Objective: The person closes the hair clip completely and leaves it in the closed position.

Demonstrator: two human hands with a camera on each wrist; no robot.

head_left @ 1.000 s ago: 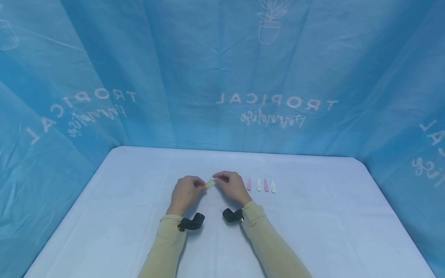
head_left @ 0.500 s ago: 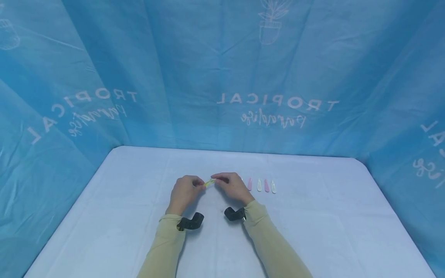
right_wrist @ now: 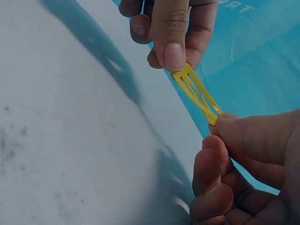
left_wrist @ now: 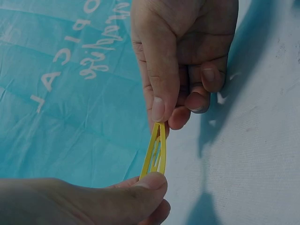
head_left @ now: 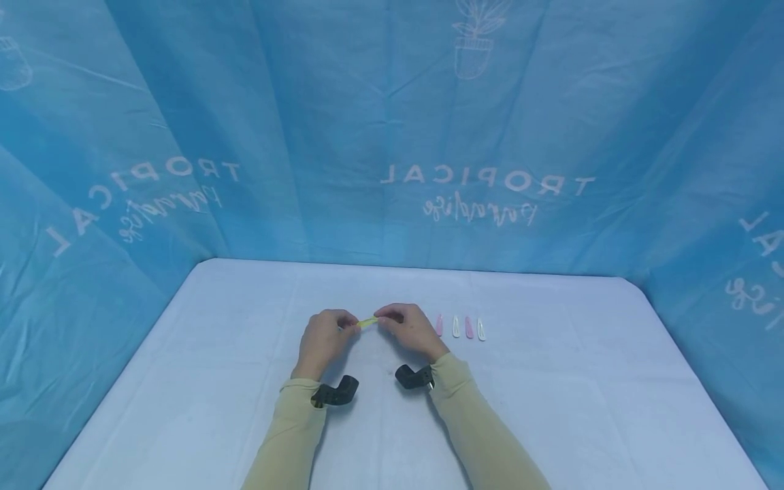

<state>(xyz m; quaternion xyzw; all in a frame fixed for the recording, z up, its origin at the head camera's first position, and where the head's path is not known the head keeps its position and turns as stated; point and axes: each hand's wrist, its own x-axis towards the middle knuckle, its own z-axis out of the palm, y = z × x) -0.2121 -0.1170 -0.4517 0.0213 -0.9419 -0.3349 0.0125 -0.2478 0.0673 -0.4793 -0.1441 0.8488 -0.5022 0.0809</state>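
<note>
A yellow snap hair clip (head_left: 367, 322) is held between both hands above the white table. My left hand (head_left: 324, 344) pinches its wide end between thumb and fingers. The narrow end is pinched by my right hand (head_left: 413, 333). Seen from the left wrist, the clip's slotted frame (left_wrist: 149, 151) spans the gap between the two thumbs, and its ends are hidden under the fingertips. In the right wrist view the clip (right_wrist: 201, 89) slants down from my left thumb to my right thumb, with its inner tongue showing between the side bars.
Right of my right hand lies a row of snap clips: a pink clip (head_left: 439, 325), a pale clip (head_left: 456, 327), another pink clip (head_left: 469, 327) and another pale clip (head_left: 481, 329). Blue printed curtains (head_left: 343, 136) surround the white table (head_left: 551, 395) behind and at the sides.
The yellow clip looked bowed a second ago and now appears straighter and lies flatter across. Both hands keep their pinch and have barely shifted.
</note>
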